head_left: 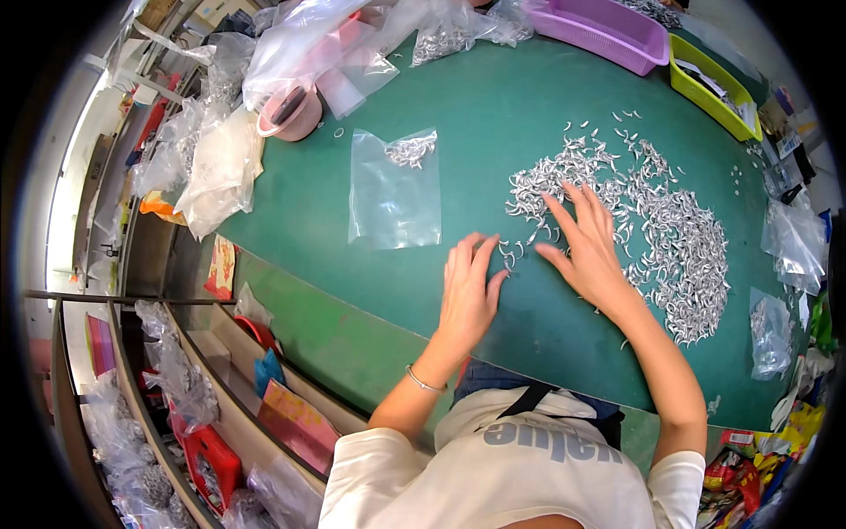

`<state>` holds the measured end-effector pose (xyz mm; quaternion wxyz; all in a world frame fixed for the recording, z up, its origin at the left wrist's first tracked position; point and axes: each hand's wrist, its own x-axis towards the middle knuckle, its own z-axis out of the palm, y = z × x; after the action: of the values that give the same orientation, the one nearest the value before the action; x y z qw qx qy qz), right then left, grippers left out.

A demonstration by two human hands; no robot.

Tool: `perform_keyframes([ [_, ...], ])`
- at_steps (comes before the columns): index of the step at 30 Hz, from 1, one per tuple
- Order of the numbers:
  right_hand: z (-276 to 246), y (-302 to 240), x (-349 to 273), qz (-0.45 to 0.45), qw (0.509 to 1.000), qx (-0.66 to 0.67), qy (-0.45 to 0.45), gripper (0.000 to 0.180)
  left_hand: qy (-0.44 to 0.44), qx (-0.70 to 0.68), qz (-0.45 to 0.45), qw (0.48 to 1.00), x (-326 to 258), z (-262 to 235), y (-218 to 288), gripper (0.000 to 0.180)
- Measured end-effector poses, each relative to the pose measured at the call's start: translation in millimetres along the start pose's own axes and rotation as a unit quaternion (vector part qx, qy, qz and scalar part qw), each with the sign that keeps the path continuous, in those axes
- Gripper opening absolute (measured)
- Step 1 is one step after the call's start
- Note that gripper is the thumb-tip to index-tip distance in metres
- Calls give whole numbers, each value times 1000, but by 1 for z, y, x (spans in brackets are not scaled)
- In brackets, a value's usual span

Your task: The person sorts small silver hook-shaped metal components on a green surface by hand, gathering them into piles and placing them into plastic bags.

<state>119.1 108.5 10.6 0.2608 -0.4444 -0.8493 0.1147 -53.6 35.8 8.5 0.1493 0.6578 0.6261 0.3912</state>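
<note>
A heap of small curved silver metal pieces [683, 264] spreads over the right half of the green table [308, 194]. My right hand [589, 247] reaches into the heap's left side, fingers spread and fingertips touching the pieces. My left hand [467, 291] rests on the table left of the heap, its thumb apart from the fingers and nothing visible in it. Between the two hands lie a few loose pieces [509, 256]. Beyond my left hand, a clear plastic bag [394, 198] lies flat with a small cluster of the same pieces [411, 152] at its far end.
A purple basket [608, 37] and a yellow-green basket [714, 88] stand at the far right. At the far left are a pink tub [295, 119] and filled plastic bags [220, 167]. Shelves with bagged parts [167, 353] run along the left. Another clear bag [769, 335] lies at the right edge.
</note>
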Motion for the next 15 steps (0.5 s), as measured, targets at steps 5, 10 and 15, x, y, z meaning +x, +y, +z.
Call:
perform_keyframes([
  [5,10,-9,-4,-52,993,-38,-100,55,-105,31,46,993,4,1,-11,27],
  [10,-24,-8,-48,-69,978,9,-194,44,-130,-15,53,990,-9,4,-23,29],
  [15,-55,20,-93,-45,986,1,-162,34,-116,8,52,992,-6,0,1,29],
])
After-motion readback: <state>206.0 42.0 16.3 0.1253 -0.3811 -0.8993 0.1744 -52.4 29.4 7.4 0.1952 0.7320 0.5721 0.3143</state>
